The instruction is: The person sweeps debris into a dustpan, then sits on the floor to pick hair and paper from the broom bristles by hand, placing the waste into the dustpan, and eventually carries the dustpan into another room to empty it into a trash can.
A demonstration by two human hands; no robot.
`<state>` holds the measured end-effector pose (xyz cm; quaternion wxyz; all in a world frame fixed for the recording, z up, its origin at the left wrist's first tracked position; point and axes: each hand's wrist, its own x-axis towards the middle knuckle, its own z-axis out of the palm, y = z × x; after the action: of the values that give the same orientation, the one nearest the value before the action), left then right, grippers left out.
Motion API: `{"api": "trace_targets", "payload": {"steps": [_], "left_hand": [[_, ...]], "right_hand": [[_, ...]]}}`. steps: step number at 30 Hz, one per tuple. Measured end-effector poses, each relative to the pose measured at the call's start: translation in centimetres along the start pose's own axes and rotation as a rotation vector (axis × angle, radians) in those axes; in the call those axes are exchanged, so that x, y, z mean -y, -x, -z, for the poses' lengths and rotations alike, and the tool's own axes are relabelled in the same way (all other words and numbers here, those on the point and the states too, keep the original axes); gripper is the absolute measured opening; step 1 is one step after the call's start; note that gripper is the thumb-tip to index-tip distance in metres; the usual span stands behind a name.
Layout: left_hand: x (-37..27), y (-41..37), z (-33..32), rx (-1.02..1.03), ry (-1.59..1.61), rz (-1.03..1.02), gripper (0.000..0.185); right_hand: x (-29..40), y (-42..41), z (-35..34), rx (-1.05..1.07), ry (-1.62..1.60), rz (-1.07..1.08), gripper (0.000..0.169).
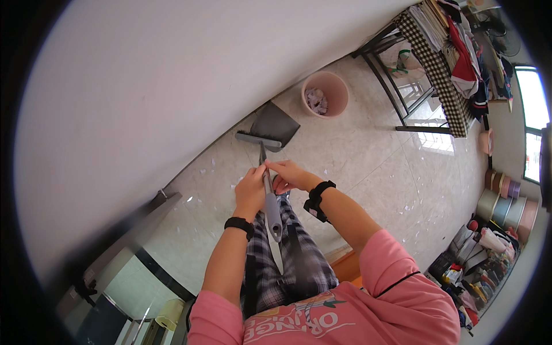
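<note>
A broom with a grey bar-shaped head [258,139] and dark bristles rests at the dark grey dustpan [276,123], which lies on the floor against the wall. Its grey handle [271,207] slants up towards my body. My left hand [251,192] is wrapped around the handle's shaft. Beside it, my right hand [291,174] has thumb and forefinger at the same shaft, with the other fingers curled below. Whether a separate dustpan handle runs along the shaft is hidden. White paper scraps [202,171] lie scattered over the tiles.
A pink bin [325,95] with crumpled paper inside stands past the dustpan. At the upper right is a metal-framed table [431,86] with a checked cloth and piled clothes. Round boxes [502,205] and heaped belongings [478,263] line the right wall. A dark-edged furniture piece [159,207] juts out left.
</note>
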<state>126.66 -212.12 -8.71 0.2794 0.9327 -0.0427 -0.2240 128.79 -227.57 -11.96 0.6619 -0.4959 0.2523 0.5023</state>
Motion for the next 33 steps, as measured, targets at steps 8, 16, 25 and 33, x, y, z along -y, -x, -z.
{"api": "trace_targets", "payload": {"steps": [8,16,25,33], "left_hand": [[2.2,-0.4,-0.3,0.129,0.044,0.077,0.037],[-0.3,-0.4,0.5,-0.029,0.023,-0.034,0.025],[-6.2,-3.2,1.7,0.009,0.053,-0.103,0.020],[-7.6,-7.7,1.9,0.010,0.004,-0.255,0.018]], "right_hand": [[-0.5,-1.4,-1.5,-0.128,0.096,-0.026,0.081],[-1.7,-0.6,-2.3,-0.124,-0.003,0.102,0.075],[0.2,2.4,-0.3,-0.140,-0.373,0.284,0.052],[1.5,2.4,1.0,-0.096,-0.482,0.357,0.054]]}}
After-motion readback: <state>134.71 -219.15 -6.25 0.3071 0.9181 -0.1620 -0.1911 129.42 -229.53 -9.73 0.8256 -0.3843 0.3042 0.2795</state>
